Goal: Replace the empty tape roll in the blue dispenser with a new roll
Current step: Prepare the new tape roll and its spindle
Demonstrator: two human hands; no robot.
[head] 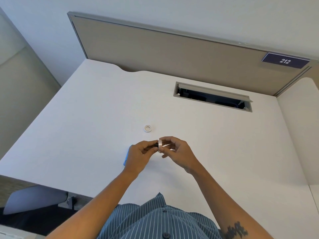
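Right now both hands meet just above the white desk (82, 118), close in front of the person's striped shirt (155, 219). Her or his right hand (176, 152) is curled, thumb and fingertips pinching a new tape roll (160, 146), a pale translucent ring held on edge between the two hands. Pressed against the roll's left face is a small black hub (156, 145), gripped by the closed fingers of the left hand (138, 156); whether the hub already sits inside the roll I cannot tell. Under and behind the left hand a sliver of the blue dispenser (126, 156) shows along the wrist's outer edge, lying on the desk, mostly hidden. Just beyond the fingertips, farther from the person, the empty tape roll (147, 128) lies flat, a bare white ring, apart from both hands. Well past that, off toward the right hand's side, a cable tray (213, 97) stands open in the desktop.
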